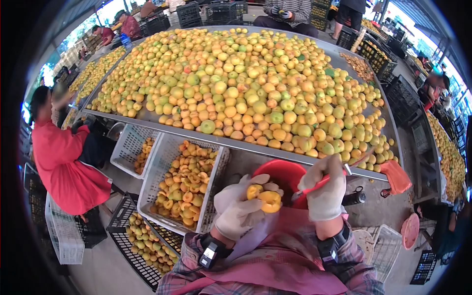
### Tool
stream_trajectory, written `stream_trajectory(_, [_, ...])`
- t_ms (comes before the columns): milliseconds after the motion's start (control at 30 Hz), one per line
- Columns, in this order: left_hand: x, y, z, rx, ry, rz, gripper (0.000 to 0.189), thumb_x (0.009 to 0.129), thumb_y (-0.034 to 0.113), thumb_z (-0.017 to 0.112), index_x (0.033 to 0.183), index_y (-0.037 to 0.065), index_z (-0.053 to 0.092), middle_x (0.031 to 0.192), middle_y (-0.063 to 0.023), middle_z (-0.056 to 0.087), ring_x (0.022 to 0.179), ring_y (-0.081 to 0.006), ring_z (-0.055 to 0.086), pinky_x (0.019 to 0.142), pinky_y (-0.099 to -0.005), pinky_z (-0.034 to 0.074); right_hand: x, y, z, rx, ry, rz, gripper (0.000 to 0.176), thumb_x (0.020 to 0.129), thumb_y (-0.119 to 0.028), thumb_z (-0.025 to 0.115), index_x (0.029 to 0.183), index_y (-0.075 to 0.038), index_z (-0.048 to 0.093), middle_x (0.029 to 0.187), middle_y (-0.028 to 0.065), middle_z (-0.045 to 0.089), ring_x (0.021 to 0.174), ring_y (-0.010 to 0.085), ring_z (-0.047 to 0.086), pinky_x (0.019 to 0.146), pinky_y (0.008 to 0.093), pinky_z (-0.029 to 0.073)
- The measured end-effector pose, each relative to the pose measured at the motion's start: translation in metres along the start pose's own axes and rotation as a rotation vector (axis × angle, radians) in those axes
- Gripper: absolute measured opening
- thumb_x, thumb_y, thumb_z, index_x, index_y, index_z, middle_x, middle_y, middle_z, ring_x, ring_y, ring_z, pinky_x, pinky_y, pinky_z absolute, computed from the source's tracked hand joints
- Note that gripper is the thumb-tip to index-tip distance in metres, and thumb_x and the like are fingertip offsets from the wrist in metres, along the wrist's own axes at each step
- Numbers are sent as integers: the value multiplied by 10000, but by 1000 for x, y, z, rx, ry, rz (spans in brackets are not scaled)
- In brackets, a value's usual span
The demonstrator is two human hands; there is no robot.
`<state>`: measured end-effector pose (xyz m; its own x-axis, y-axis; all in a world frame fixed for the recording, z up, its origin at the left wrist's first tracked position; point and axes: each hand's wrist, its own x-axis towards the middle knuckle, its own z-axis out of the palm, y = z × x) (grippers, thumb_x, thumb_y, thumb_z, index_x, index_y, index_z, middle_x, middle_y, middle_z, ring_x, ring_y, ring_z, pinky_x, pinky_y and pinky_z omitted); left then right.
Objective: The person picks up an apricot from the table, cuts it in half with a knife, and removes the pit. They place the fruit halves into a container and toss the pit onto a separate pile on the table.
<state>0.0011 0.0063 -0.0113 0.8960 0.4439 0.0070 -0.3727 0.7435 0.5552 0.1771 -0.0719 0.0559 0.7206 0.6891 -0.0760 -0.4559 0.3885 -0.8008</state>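
My left hand (237, 214), in a whitish glove, is closed on a split apricot (270, 200) whose orange inner flesh faces up. In my right hand (326, 196), also gloved, is a red-handled knife (319, 186); its thin, brownish blade points up and right, away from the fruit. A red basin (278, 173) stands below and just beyond both hands, partly hidden by them. Left of my left hand, a white crate (222, 169) contains many pitted apricot halves (184, 189).
A metal-edged table (246, 143) heaped with whole apricots (236, 88) spans the front. An orange bag (395, 176) hangs at its right corner. A black crate (120, 236) of apricots is lower left. A person in red (64, 152) sits at left; other people work farther back.
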Motion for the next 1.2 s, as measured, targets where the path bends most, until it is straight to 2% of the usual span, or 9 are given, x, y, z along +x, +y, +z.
stream_trajectory(100, [-19, 26, -15, 25, 215, 102, 587, 856, -10, 519, 1418, 29, 356, 1283, -146, 546, 1276, -309, 492, 1076, -403, 402, -4, 13, -4, -293, -115, 267, 318, 990, -310, 481, 824, -42, 521, 592, 41, 489, 459, 184, 496, 464, 310, 453])
stream_trajectory(200, [-42, 44, -61, 28, 322, 274, 502, 860, 8, 544, 1348, 28, 429, 1245, -144, 552, 1195, -281, 541, 1045, -380, 426, -11, 34, -9, -213, -189, 417, 257, 961, -242, 514, 862, -8, 553, 615, 48, 509, 468, 163, 503, 441, 304, 464])
stream_trajectory(333, [-94, 72, -130, 248, 698, 313, 382, 905, 26, 565, 1277, 56, 484, 1126, -104, 577, 945, -148, 582, 798, -271, 495, -14, 47, -15, -219, -180, 491, 247, 954, -238, 527, 854, -14, 555, 611, 51, 502, 468, 162, 497, 432, 309, 462])
stream_trajectory(467, [-131, 79, -196, 396, 1053, 531, 299, 930, 94, 607, 1215, 81, 517, 1100, -57, 588, 904, -130, 577, 775, -247, 471, -15, 52, -21, -219, -170, 502, 238, 953, -241, 530, 867, -21, 555, 607, 41, 501, 457, 159, 490, 428, 307, 461])
stream_trajectory(567, [-136, 87, -181, 348, 948, 451, 342, 967, 246, 595, 1253, 87, 496, 1191, -55, 572, 1025, -175, 560, 804, -284, 490, -16, 53, -24, -265, -197, 488, 244, 956, -252, 526, 866, -26, 551, 606, 37, 493, 457, 160, 493, 432, 311, 459])
stream_trajectory(667, [-102, 84, -121, 252, 617, 293, 506, 970, 511, 503, 1260, 96, 516, 1081, -27, 594, 810, -98, 547, 605, -218, 389, -16, 48, -21, -292, -224, 444, 248, 959, -248, 516, 854, -26, 547, 612, 40, 492, 472, 166, 508, 455, 317, 464])
stream_trajectory(833, [-34, 47, -43, 89, 296, 61, 667, 926, 606, 492, 1350, 93, 450, 1034, -28, 586, 695, -90, 460, 479, -178, 328, -16, 18, 3, -283, -244, 195, 264, 961, -215, 524, 796, -9, 535, 641, 66, 532, 544, 211, 590, 540, 320, 502])
stream_trajectory(1000, [14, 0, 16, 46, 194, -139, 684, 938, 690, 318, 1139, 78, 547, 863, -35, 523, 507, -78, 290, 441, -202, 232, -28, -15, 11, -19, -107, -37, 268, 949, -179, 508, 724, -32, 508, 567, 42, 467, 481, 151, 488, 449, 296, 393])
stream_trajectory(1200, [30, -30, 25, 548, -12, -248, 368, 970, 182, 556, 1213, 29, 326, 859, -29, 527, 571, -79, 436, 491, -225, 372, -29, -30, 3, 178, -153, -227, 239, 927, -157, 536, 721, -63, 460, 565, 29, 413, 461, 147, 406, 437, 287, 342])
